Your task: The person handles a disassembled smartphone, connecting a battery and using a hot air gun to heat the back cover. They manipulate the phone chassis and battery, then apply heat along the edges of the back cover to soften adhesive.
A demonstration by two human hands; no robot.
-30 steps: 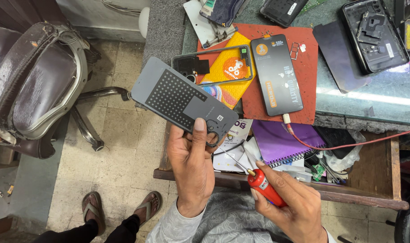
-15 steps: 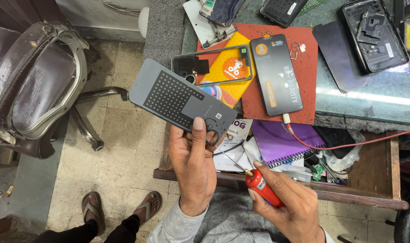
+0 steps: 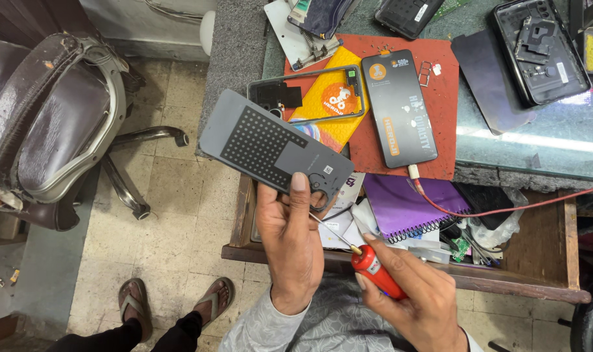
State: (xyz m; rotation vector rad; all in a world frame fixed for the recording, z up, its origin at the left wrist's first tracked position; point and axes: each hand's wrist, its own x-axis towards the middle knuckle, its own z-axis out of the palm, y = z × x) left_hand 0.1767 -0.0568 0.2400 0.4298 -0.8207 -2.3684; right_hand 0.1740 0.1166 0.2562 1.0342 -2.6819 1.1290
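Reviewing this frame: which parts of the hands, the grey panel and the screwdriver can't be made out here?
All in the head view:
- Left hand: fingers hidden behind the grey phone back panel; only the thumb shows on it.
- Panel's far face: turned away.
- Screwdriver: red handle mostly wrapped by the right hand; tip too thin to tell its type.
- Right wrist: cut off by the bottom edge.
- Open drawer: contents too cluttered to identify.

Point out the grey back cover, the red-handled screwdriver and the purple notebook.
grey back cover (image 3: 270,146), head view, on its dotted panel.
red-handled screwdriver (image 3: 373,270), head view, on the red handle.
purple notebook (image 3: 404,205), head view, on its cover.
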